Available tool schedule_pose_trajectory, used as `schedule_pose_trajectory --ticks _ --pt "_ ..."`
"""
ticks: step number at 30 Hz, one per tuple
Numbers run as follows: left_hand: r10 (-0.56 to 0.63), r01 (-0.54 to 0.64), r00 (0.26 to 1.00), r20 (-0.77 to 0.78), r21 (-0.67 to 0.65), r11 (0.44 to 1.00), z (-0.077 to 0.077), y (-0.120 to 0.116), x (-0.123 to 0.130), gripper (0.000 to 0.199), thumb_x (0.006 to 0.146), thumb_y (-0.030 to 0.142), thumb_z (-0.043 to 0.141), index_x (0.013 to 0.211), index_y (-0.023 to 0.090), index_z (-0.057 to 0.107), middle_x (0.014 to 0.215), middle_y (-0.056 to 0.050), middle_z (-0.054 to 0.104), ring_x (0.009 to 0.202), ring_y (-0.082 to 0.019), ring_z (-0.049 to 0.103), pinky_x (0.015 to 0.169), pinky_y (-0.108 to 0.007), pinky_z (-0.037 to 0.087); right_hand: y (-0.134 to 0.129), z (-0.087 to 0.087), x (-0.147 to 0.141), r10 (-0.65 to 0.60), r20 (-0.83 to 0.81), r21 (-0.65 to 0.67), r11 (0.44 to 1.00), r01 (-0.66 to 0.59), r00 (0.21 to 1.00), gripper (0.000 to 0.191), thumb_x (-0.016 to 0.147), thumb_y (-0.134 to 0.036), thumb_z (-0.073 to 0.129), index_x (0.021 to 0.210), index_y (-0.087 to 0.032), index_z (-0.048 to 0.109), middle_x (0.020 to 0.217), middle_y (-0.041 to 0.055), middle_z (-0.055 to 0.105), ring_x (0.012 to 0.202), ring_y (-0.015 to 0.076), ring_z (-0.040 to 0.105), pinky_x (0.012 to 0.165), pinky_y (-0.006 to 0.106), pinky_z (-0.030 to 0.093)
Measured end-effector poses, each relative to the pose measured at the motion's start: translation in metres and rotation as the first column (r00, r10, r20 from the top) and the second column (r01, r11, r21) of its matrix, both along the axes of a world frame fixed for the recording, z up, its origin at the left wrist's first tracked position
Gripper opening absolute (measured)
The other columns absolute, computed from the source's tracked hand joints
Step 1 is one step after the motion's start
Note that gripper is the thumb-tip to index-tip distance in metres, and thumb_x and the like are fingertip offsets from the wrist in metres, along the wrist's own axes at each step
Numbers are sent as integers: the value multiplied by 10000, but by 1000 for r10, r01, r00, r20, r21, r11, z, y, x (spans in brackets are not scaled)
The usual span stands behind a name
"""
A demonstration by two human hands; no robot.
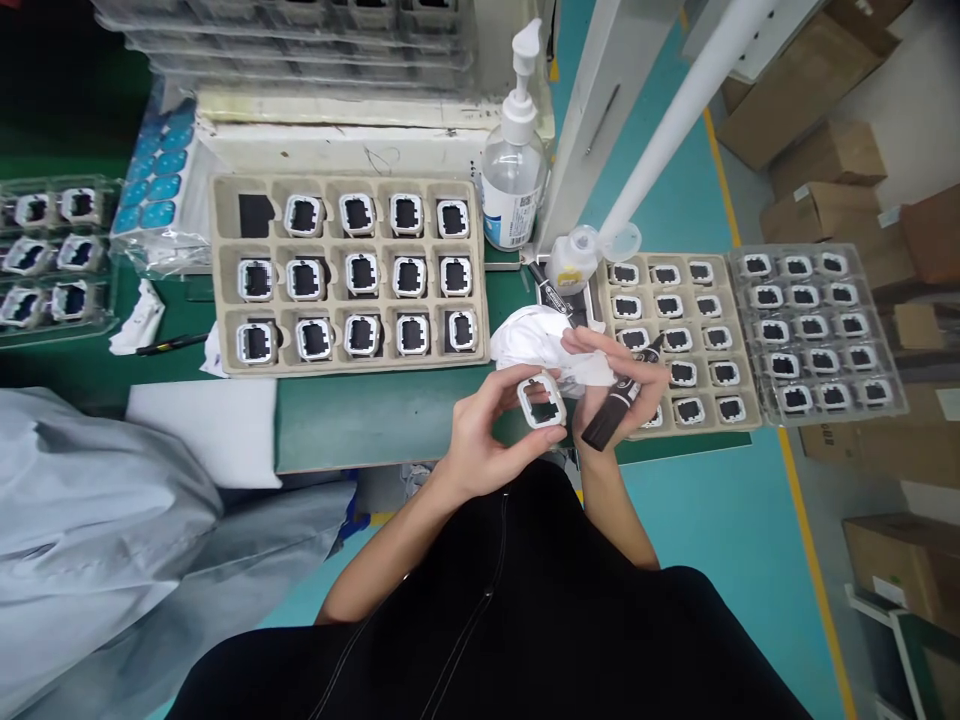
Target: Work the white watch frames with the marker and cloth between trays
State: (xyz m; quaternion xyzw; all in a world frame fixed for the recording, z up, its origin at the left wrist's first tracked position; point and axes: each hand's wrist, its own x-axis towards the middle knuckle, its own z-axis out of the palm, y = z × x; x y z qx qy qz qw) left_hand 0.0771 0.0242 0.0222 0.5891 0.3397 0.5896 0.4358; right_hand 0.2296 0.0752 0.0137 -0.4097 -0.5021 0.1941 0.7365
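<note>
Between the thumb and fingers of my left hand (487, 435) is a white, rounded-square frame (557, 413), like a watch case, with its opening tilted up. My right hand (641, 388) is closed around a thick black marker (609, 413) lying across the palm. A crumpled white cloth (529, 338) is pinched by the same hand and bunches out beside the frame. Left of my hands, a beige moulded tray (345, 362) carries rows of similar frames; its top left pocket has only a dark base. Another beige tray (742, 350) of frames lies partly behind my right hand.
A clear pump bottle (514, 185) and a small white bottle (574, 262) stand at the back, near a second marker (550, 290). Upright posts (592, 120) rise behind them. A clear plastic tray (844, 345) is at right. A person's grey-blue sleeve (90, 500) is at left.
</note>
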Motion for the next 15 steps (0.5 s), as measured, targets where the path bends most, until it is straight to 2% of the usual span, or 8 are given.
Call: schedule_pose_trajectory --ticks 3,7,11,13,15 --pt "21 -21 1000 -3 -6 1000 -1 0 5 620 1042 405 1022 1576 245 751 1418 -146 920 1206 -297 957 1092 -378 792 -5 8 -7 65 -141 -128 988 -83 988 307 1133 -358 845 1142 -350 539 1161 -28 917 858 244 928 821 489 806" --pt "69 -68 996 -59 22 997 -1 0 9 615 1021 452 1038 1526 227 768 1272 -104 941 1063 -257 963 981 -323 795 -7 17 -6 131 -322 -214 955 -207 937 394 1078 -407 891 1145 -361 505 997 -71 843 699 187 813 701 387 724" --pt "78 -77 986 -146 11 997 0 -4 11 609 1014 478 1041 1491 216 769 1178 -94 944 997 -259 958 913 -324 789 -4 21 -3 172 -365 -232 935 -269 915 388 1092 -456 906 1113 -368 528 800 -117 698 559 141 626 547 302 576" --pt "57 -56 987 -153 11 998 1 -6 12 605 1019 455 1041 1500 222 759 1179 -94 948 1011 -263 962 921 -323 786 -2 23 -2 173 -362 -237 933 -270 916 390 1099 -469 912 1092 -363 537 795 -115 690 541 127 578 500 279 497" --pt "52 -51 987 -153 13 999 2 -7 12 604 1022 437 1042 1509 227 754 1175 -91 951 1014 -262 964 923 -318 782 -2 25 -2 171 -374 -248 929 -275 912 398 1100 -485 910 1086 -362 532 818 -114 705 548 121 587 483 267 475"
